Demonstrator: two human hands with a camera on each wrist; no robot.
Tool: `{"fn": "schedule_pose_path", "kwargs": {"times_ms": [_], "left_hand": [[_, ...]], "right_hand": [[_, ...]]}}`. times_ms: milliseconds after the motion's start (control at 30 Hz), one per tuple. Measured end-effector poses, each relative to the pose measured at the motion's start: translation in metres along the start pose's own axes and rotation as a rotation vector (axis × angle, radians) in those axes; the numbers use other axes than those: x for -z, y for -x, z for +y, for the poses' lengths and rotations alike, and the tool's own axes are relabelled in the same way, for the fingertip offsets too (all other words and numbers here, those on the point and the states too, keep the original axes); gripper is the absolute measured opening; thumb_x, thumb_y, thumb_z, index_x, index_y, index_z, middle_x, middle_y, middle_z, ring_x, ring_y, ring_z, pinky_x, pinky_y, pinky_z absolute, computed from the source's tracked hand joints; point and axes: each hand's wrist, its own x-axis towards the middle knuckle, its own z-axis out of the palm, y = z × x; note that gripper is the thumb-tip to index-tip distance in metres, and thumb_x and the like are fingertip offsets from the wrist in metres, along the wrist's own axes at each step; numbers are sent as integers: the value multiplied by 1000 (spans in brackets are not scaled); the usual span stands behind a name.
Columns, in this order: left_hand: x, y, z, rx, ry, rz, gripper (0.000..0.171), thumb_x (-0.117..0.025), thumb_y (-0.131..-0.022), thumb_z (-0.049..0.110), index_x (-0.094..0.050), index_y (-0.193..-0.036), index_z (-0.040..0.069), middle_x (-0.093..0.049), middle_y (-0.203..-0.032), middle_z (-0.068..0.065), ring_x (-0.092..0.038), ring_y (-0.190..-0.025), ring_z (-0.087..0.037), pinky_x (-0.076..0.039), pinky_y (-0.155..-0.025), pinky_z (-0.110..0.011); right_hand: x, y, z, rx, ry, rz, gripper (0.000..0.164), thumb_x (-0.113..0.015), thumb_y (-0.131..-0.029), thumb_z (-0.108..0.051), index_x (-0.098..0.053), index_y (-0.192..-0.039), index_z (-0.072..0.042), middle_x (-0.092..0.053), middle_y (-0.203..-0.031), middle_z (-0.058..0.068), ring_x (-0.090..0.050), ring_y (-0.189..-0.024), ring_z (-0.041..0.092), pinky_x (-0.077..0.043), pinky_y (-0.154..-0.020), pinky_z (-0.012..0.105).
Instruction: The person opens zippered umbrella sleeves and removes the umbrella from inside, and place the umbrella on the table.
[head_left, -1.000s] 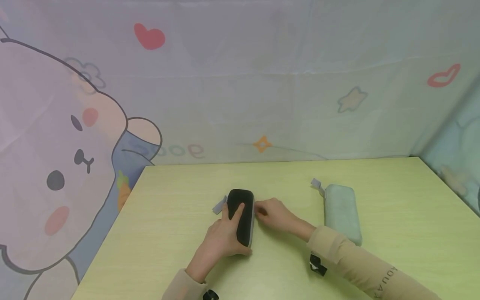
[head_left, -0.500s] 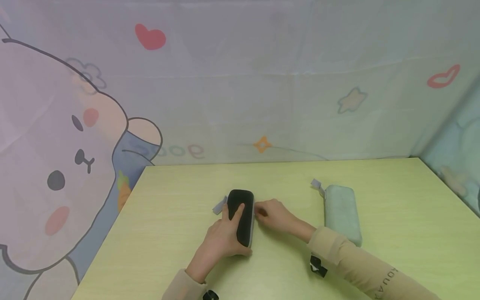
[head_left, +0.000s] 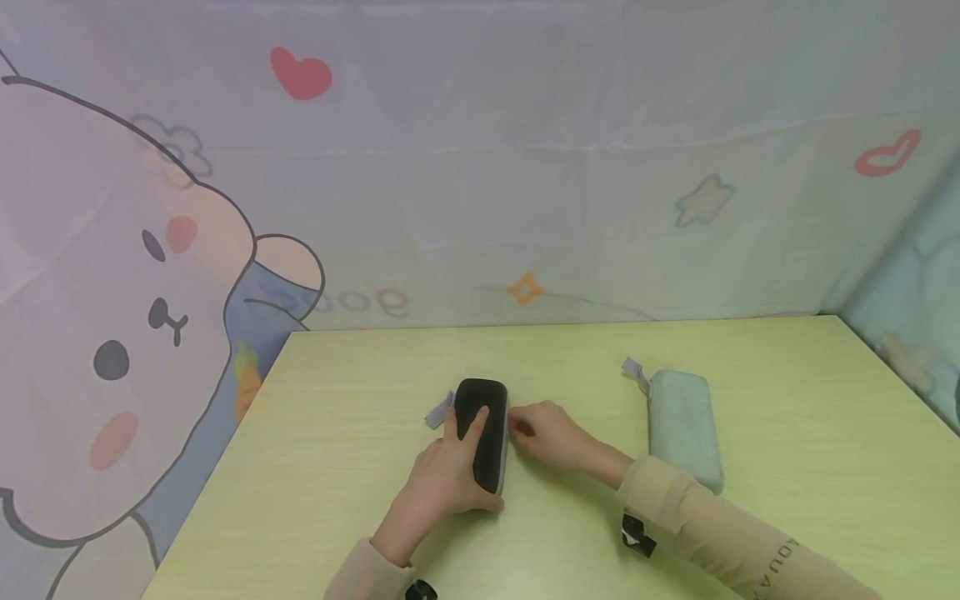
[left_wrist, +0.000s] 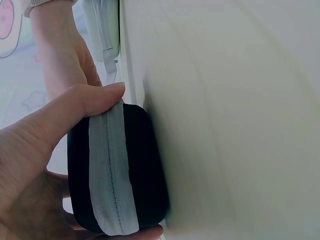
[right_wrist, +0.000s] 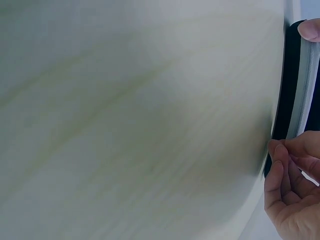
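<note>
A black zip case [head_left: 481, 450] with a grey zipper band [left_wrist: 111, 175] lies on the table, a grey fabric tab [head_left: 439, 410] sticking out on its left. My left hand [head_left: 446, 477] grips it, fingers spread over the top and thumb at the near end. On the case's right side, my right hand [head_left: 553, 433] has thumb and curled fingertips pinched together at the zipper. In the right wrist view these fingertips [right_wrist: 281, 146] cover the zipper pull.
A pale green zip case [head_left: 684, 427] with its own grey tab [head_left: 634, 371] lies to the right, partly behind the right sleeve [head_left: 720, 525]. Behind the light yellow-green table [head_left: 315, 467] hangs a printed cloth [head_left: 480, 167].
My right hand has slid slightly toward me along the black case's right side. The left hand and both cases have stayed in place.
</note>
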Motion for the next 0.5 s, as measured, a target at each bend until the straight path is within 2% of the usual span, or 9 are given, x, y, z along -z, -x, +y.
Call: {"fn": "schedule_pose_path", "kwargs": {"times_ms": [500], "left_hand": [[-1,1,2,12,17,8,115,-91,-58,33,-29,-152,12,-19,-149,-41,-60,-100,-45,-51,-78,-54]], "right_hand": [[0,1,-2,0,-8,-9,8,-61,-87,-4,-64,-81,-9,-58,-66,-4,-43,-60,4,-39,-58,19]]}}
